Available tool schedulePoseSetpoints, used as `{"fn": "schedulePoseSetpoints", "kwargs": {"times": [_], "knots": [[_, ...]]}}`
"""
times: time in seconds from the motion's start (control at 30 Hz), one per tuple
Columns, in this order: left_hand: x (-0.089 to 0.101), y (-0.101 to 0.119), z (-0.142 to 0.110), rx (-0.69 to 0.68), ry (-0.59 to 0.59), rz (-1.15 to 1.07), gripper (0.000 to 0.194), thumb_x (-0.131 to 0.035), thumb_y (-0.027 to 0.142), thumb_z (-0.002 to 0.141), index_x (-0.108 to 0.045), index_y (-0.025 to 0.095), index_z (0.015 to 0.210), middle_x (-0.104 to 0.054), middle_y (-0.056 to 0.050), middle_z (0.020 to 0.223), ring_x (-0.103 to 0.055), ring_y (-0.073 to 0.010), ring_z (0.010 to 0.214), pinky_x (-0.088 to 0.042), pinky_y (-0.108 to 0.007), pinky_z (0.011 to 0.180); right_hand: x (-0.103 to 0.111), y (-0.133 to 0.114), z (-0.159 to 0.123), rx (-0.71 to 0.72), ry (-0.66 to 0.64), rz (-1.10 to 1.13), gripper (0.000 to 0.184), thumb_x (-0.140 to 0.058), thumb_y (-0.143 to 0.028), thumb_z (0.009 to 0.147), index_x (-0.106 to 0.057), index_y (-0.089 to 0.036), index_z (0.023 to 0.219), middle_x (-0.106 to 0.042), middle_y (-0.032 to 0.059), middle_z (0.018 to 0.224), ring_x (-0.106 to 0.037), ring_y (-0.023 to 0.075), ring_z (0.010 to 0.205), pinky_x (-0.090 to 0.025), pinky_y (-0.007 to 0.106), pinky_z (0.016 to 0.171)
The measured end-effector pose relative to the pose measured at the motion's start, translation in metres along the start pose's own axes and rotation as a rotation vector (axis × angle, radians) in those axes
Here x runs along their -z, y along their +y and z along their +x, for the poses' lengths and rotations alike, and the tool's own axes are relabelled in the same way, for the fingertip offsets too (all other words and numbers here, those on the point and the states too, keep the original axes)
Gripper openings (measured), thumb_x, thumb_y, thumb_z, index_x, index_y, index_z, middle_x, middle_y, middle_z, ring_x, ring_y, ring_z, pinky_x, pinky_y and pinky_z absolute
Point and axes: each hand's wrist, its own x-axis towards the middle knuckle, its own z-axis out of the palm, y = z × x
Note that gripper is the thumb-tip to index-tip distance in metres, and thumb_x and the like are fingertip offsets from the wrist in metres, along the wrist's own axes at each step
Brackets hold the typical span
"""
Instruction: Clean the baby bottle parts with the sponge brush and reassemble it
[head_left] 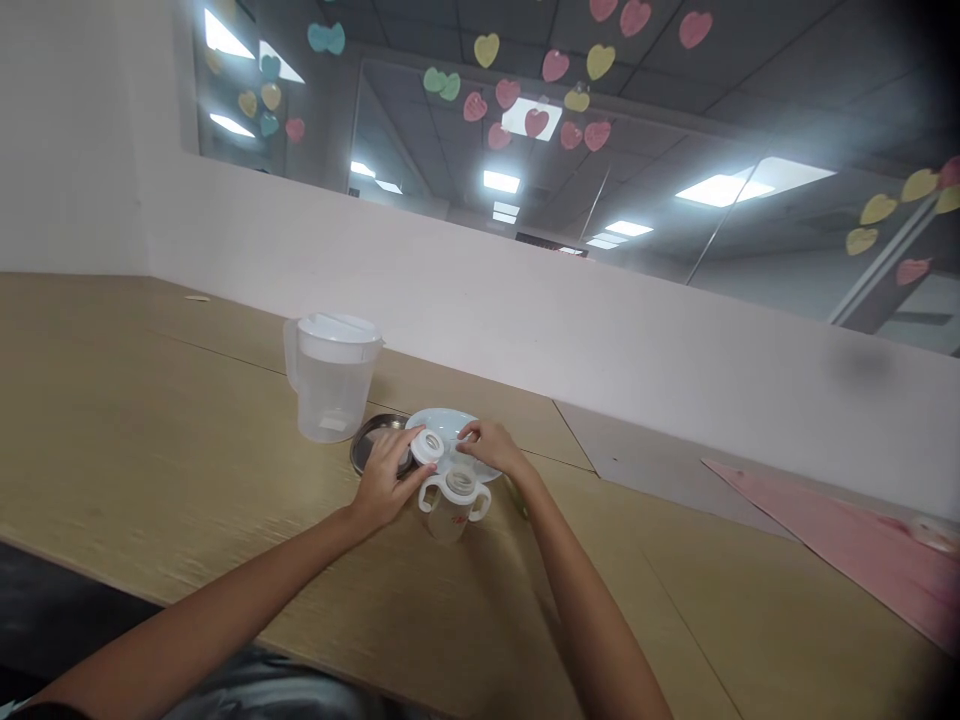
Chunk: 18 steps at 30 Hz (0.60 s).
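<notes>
My left hand (384, 478) grips a white ring-shaped bottle cap (427, 447) between thumb and fingers, its opening facing up. Just below it stands a clear baby bottle (448, 520) with two white side handles, upright and open at the neck. Over a pale blue plate (431, 417) is my right hand (489, 445), with the fingers drawn together in a pinch. Whatever is between them is too small to make out. A round metal dish (365, 440) sits left of the plate, partly covered by my left hand.
A clear lidded pitcher (335, 385) stands behind and left of the dishes. Pink cloth (847, 525) lies at the right. Behind the wooden table (187, 430) rises a white wall (465, 290) below a window with heart-shaped notes.
</notes>
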Motion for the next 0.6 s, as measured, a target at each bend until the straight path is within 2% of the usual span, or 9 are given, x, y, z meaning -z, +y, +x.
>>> {"fn": "schedulePoseSetpoints", "kwargs": {"times": [0.07,0.17,0.23,0.3,0.37,0.47,0.6], "knots": [[0.0,0.001,0.0,0.001,-0.013,0.002,0.046,-0.052,0.042,0.086,-0.046,0.02,0.126,-0.057,-0.01,0.119,-0.05,-0.0248,0.112,-0.037,-0.041,0.097,-0.002,0.002,0.001,0.0,0.003,0.002,0.003,-0.063,-0.013,0.066,-0.065,-0.015,0.066,-0.06,-0.0012,0.059,-0.052,0.0093,0.055,-0.04,0.021,0.057],[-0.001,0.002,-0.001,0.008,-0.026,0.007,0.047,-0.053,0.042,0.086,-0.045,0.02,0.126,-0.057,-0.011,0.119,-0.05,-0.0252,0.112,-0.037,-0.042,0.097,-0.002,-0.005,0.0,0.015,-0.008,0.049,0.019,-0.047,-0.014,0.078,-0.066,-0.014,0.08,-0.061,-0.0003,0.062,-0.051,0.0078,0.051,-0.041,0.02,0.054],[-0.001,0.003,-0.001,0.012,-0.021,0.015,0.047,-0.052,0.043,0.086,-0.045,0.02,0.126,-0.057,-0.011,0.119,-0.05,-0.0254,0.112,-0.037,-0.042,0.097,0.0,-0.016,-0.004,0.068,-0.071,0.166,0.026,-0.04,-0.015,0.082,-0.066,-0.013,0.091,-0.064,0.0008,0.068,-0.052,0.0071,0.052,-0.044,0.019,0.055],[-0.001,0.004,0.0,0.007,-0.011,0.02,0.047,-0.052,0.043,0.086,-0.045,0.02,0.127,-0.057,-0.011,0.12,-0.051,-0.0253,0.112,-0.037,-0.042,0.097,0.002,-0.028,-0.01,0.168,-0.187,0.306,0.025,-0.042,-0.016,0.082,-0.066,-0.014,0.091,-0.066,0.0031,0.08,-0.058,0.0081,0.063,-0.047,0.021,0.062],[0.0,0.004,0.0,0.001,0.001,0.019,0.046,-0.052,0.042,0.086,-0.046,0.02,0.126,-0.057,-0.011,0.12,-0.051,-0.025,0.112,-0.037,-0.041,0.096,0.003,-0.039,-0.016,0.263,-0.273,0.341,0.022,-0.047,-0.021,0.082,-0.067,-0.017,0.09,-0.067,0.0039,0.089,-0.06,0.0107,0.075,-0.048,0.022,0.066],[0.001,0.004,0.001,0.002,-0.001,0.01,0.047,-0.053,0.043,0.085,-0.046,0.02,0.126,-0.057,-0.01,0.121,-0.051,-0.0249,0.112,-0.038,-0.04,0.095,0.004,-0.049,-0.023,0.301,-0.258,0.268,0.019,-0.055,-0.024,0.079,-0.067,-0.018,0.092,-0.067,0.0031,0.091,-0.06,0.0122,0.079,-0.048,0.024,0.07],[0.001,0.003,0.0,-0.002,-0.029,0.004,0.051,-0.054,0.044,0.084,-0.044,0.02,0.128,-0.056,-0.011,0.122,-0.05,-0.0255,0.113,-0.037,-0.041,0.097,0.002,-0.049,-0.023,0.244,-0.211,0.227,0.02,-0.057,-0.016,0.072,-0.068,-0.015,0.089,-0.068,0.0026,0.079,-0.06,0.0121,0.072,-0.047,0.023,0.067]]}}
